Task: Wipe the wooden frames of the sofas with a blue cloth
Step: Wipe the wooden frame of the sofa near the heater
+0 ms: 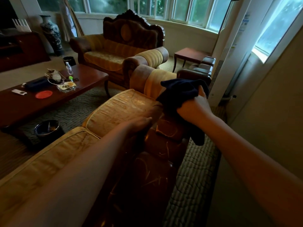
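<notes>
The right hand (pixel 195 108) is closed around a bunched dark blue cloth (pixel 178 94), pressing it on the top of the carved wooden frame (pixel 165 145) of the near sofa. The left hand (pixel 139 124) rests flat on the frame beside a yellow back cushion (pixel 124 108), holding nothing. Beyond stand a second sofa (pixel 124 45) and a coffee table (pixel 91 77); no writing is readable

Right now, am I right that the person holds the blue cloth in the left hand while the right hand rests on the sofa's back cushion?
Not quite: the hands are swapped. In the head view the right hand grips the blue cloth over the sofa's wooden frame, while the left hand rests on the back cushion.
</notes>
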Motion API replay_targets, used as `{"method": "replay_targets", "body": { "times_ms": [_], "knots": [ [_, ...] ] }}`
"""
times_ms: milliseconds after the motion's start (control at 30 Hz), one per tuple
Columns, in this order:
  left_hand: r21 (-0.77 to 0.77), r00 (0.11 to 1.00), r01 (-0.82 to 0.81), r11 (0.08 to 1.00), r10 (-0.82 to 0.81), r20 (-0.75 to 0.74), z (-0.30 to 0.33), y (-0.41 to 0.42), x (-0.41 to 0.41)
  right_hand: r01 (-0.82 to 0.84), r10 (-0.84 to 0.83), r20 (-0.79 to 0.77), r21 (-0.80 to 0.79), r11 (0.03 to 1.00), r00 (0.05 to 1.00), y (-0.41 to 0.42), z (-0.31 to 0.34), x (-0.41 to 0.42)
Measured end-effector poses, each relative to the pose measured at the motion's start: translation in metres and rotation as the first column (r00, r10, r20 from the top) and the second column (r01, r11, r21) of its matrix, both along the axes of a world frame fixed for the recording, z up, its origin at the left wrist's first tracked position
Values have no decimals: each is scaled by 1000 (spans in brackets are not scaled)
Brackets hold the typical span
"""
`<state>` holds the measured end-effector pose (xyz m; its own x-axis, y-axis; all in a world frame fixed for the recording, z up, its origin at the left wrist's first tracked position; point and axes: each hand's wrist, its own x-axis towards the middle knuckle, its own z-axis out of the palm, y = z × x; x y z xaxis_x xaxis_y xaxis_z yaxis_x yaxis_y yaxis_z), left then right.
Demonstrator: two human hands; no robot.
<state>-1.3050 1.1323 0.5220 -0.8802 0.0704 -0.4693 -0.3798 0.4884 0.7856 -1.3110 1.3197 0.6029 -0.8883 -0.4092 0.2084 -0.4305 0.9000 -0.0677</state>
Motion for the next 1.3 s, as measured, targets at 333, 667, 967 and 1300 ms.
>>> {"method": "replay_targets", "body": {
  "times_ms": [333,667,967,1300],
  "knots": [
    [13,995,51,999,-50,-85,-3,-1,6,-128,81,104,611,781,991,-83,-2,-30],
    [144,992,42,989,-24,-126,-7,-9,11,-273,191,204,549,790,960,-72,-4,-28],
    [336,997,-72,939,78,-6,-13,-13,17,-236,175,160,592,770,971,-71,-4,-17],
    [308,989,-135,942,149,-23,-13,-17,22,-237,234,-103,-16,971,967,-36,-38,17]
  ]
}}
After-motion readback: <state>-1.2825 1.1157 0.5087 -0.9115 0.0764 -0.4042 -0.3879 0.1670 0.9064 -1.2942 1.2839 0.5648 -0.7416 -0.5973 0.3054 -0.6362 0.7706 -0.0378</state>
